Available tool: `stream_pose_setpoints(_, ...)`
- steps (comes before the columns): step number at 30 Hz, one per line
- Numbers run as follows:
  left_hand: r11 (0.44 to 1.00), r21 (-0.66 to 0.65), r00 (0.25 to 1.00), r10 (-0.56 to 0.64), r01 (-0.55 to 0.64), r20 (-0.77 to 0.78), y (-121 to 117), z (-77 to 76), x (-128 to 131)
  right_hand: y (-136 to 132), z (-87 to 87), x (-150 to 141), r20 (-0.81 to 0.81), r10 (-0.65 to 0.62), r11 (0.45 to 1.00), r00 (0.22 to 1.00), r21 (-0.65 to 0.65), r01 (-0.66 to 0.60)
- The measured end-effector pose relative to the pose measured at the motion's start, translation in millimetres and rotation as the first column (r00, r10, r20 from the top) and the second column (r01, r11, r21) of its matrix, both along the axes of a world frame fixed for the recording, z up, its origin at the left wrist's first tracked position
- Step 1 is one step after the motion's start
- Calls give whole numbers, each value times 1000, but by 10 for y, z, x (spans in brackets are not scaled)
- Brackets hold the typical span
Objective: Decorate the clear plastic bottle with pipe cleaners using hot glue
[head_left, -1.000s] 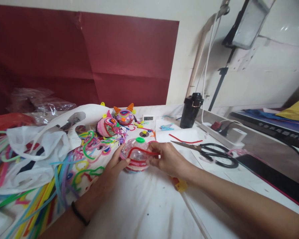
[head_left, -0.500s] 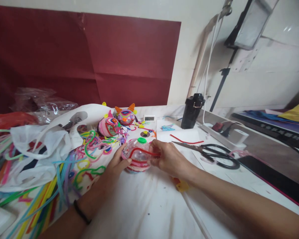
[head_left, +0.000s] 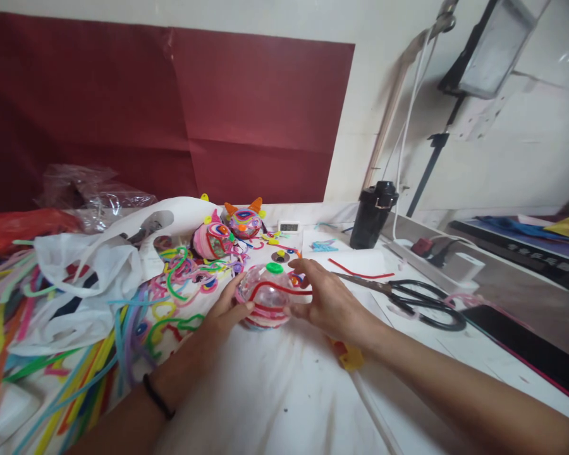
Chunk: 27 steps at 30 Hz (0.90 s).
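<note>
A clear plastic ball [head_left: 264, 297] with a green cap and red pipe cleaner wound round it rests on the white cloth [head_left: 284, 392]. My left hand [head_left: 226, 311] grips its left side with thumb and fingers. My right hand [head_left: 325, 302] cups the right side and pinches the red pipe cleaner [head_left: 284, 290] against the ball. Two finished decorated balls [head_left: 227, 232], pink and multicoloured with orange horns, stand just behind.
Loose coloured pipe cleaners [head_left: 66, 354] and white plastic bags [head_left: 90, 278] cover the left. Black-handled scissors [head_left: 408, 297] and a red pipe cleaner piece [head_left: 358, 270] lie to the right. A black cylindrical container [head_left: 372, 213], a small digital clock [head_left: 288, 226] and a power strip [head_left: 436, 253] stand behind.
The view has shifted slightly. Both hands keep hold of the clear ball; my right fingers have moved a little along the red pipe cleaner on it.
</note>
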<state>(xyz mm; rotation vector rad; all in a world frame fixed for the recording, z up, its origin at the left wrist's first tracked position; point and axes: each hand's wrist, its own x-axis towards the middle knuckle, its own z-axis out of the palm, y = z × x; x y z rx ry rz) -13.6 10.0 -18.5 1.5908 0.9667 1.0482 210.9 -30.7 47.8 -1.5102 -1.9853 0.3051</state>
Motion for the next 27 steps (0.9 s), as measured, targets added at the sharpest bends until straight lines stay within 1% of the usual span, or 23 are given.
stream_pose_setpoints(2,997,-68,998,-35,38,44,2,29,-1,-1,12,-2,14,32,999,999,-28,-31)
stream_pose_setpoints(4,990,-121,995,-57,67,87,-8,73,4,-3,30,-7,41,39,998,998,-56,-37)
stream_pose_setpoints(8,982,-155,986,-90,111,139,-31,131,-3,1,44,-11,76,45,998,996,-44,-42)
stream_pose_setpoints(12,969,-178,977,-145,172,157,-14,96,-52,1,40,-15,89,46,998,995,-39,-42)
stream_pose_setpoints(18,966,-167,969,-167,197,181,49,-11,-118,-15,77,-49,131,41,999,990,-34,-37)
stream_pose_setpoints(24,961,-190,969,-164,199,185,37,31,-107,-30,106,-85,195,25,999,981,-38,-18)
stream_pose_setpoints(27,961,-194,968,-162,199,191,31,39,-103,-45,108,-95,201,23,999,979,-34,-17)
